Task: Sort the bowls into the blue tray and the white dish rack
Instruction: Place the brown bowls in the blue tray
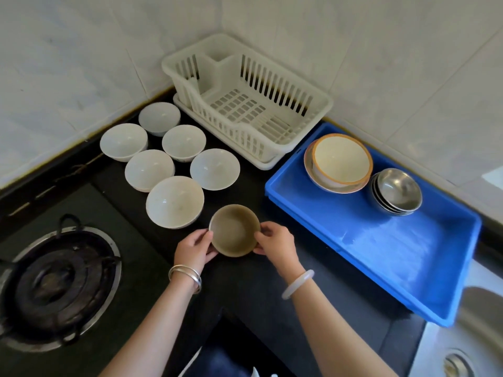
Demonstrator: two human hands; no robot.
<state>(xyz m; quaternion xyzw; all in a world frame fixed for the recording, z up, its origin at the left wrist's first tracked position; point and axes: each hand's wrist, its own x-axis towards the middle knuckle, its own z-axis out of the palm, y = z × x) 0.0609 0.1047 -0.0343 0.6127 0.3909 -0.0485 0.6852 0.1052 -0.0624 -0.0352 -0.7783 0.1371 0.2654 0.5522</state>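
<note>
From the head view, the left hand and right hand clamp their fingers on opposite rims of the brown bowl above the dark counter, likely light, rigid and smooth, best held at the rim.

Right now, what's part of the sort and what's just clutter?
Job: brown bowl held by left hand and right hand; six white bowls; steel bowls; cream bowl; blue tray; dish rack.
Clutter: gas burner; sink.
</note>
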